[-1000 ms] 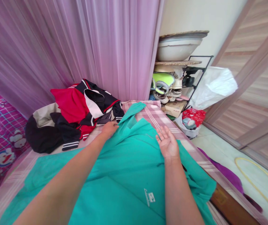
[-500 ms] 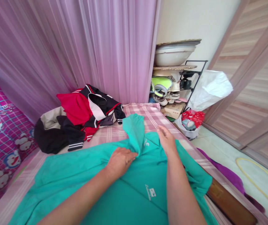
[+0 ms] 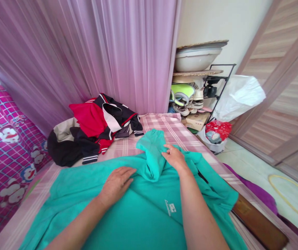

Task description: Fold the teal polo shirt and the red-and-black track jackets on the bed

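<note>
A teal shirt (image 3: 143,211) with a small white logo lies spread over a pink plaid sheet (image 3: 175,128) on the bed. My left hand (image 3: 116,182) rests flat on the shirt, fingers stretched out, just left of a folded-over sleeve. My right hand (image 3: 173,158) sits on that bunched sleeve (image 3: 151,152) near the collar, fingers curled onto the cloth.
A heap of red, black and white clothes (image 3: 94,126) lies at the bed's far left. Purple curtains (image 3: 91,52) hang behind. A shoe rack (image 3: 198,97) with a basin on top, a white bag (image 3: 239,95) and a red bag (image 3: 215,130) stand right.
The sleeve has been folded back over the shirt's body. My left hand came from the far sleeve end down onto the shirt and now lies flat. My right hand moved onto the folded sleeve.
</note>
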Motion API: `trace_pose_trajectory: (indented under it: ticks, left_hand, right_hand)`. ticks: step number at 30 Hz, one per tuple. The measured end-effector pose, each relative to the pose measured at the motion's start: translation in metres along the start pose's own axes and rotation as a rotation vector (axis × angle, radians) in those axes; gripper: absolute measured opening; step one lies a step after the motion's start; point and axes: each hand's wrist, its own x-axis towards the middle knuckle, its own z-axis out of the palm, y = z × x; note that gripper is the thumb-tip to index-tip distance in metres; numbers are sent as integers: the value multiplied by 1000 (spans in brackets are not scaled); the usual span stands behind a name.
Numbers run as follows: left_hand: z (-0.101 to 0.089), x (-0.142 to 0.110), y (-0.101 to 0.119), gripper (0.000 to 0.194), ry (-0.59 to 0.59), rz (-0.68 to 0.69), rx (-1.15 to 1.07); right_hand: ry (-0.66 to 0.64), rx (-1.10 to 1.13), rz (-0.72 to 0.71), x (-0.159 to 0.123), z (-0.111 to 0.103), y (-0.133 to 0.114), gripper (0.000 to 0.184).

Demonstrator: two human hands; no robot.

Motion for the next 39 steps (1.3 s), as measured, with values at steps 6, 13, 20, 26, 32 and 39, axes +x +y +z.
trace_pose_trajectory:
  ticks: [6,13,20,26,32,39]
  left_hand:
    - [-34,-62,-69,45,-94,-263,179]
    - [-60,-108,-106,49,-199,-405,268]
    - [-79,-119,-129,53,-92,-524,270]
    - [-73,-122,-130,53,-115,-531,338]
    - [-53,-135,-147,56,-74,-553,251]
    - [-47,-136,-153,58,-87,-588,239]
  right_hand:
    - [256,-126,-52,-16,-20,-4,37]
    - [357,-256,57,-52,-43,-31,41]
    - [-164,-554,5,-104,-55,-32,25]
    - [-336,-445,4,-102,-70,-22,32]
    - [259,-387,-12,-43,-62,16,43]
    - [199,-150,138,-20,-35,51,48]
